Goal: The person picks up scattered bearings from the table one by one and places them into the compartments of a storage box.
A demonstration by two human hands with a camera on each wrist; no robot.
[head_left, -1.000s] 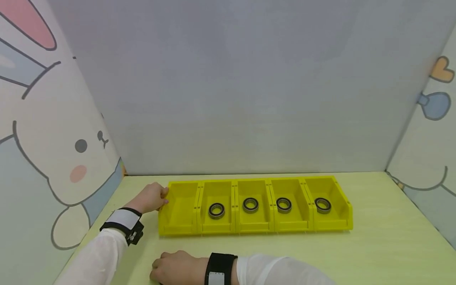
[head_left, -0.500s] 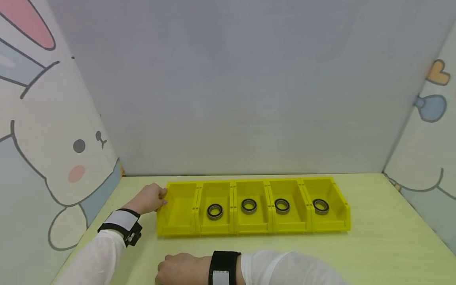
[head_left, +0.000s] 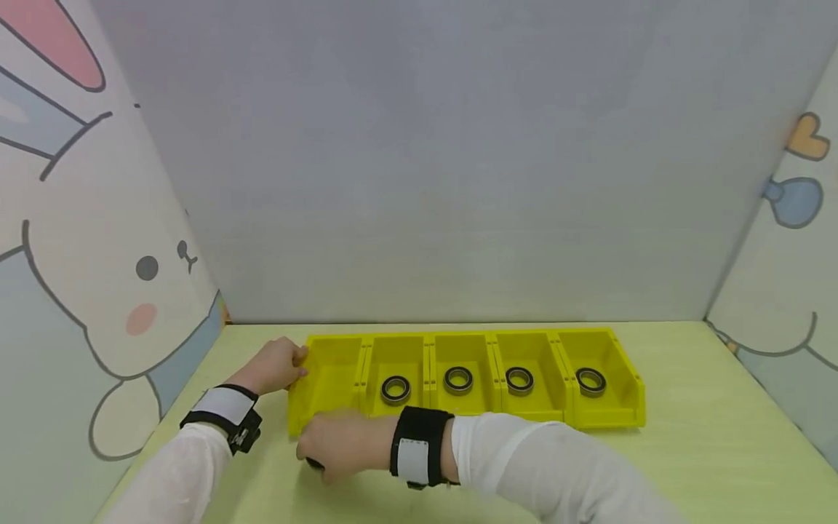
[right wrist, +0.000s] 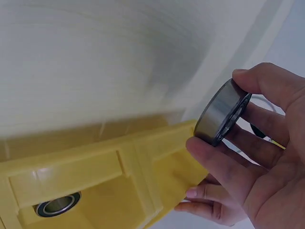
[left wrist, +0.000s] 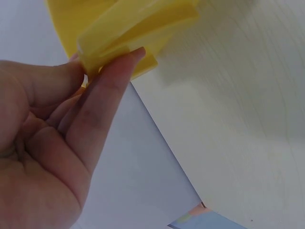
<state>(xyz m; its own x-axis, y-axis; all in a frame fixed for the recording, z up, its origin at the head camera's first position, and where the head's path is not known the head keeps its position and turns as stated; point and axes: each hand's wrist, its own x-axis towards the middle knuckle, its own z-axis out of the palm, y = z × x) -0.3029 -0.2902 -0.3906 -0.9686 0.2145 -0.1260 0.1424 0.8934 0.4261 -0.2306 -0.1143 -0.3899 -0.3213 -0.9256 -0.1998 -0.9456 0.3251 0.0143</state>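
My left hand (head_left: 278,364) pinches the left side wall of a yellow row of bins (head_left: 330,375), thumb on one face and fingers on the other in the left wrist view. Between thumb and fingers of my right hand (head_left: 343,444) is a ball bearing (right wrist: 223,112), a thick steel ring with a dark face. That hand is just in front of the leftmost bin, covering part of its front lip. Each of the other bins holds one bearing lying flat, such as the bearing (head_left: 396,391) in the second bin and the bearing (head_left: 592,381) in the rightmost.
The bins stand on a pale yellow-green table (head_left: 707,437). Behind it rises a grey wall (head_left: 458,182). Side panels with cartoon drawings, a rabbit (head_left: 131,276) at the left, close in both sides.
My right hand has come up from the table's front toward the leftmost bin, and a dark bit of the bearing now shows under its fingers. My left hand keeps its grip on the bins.
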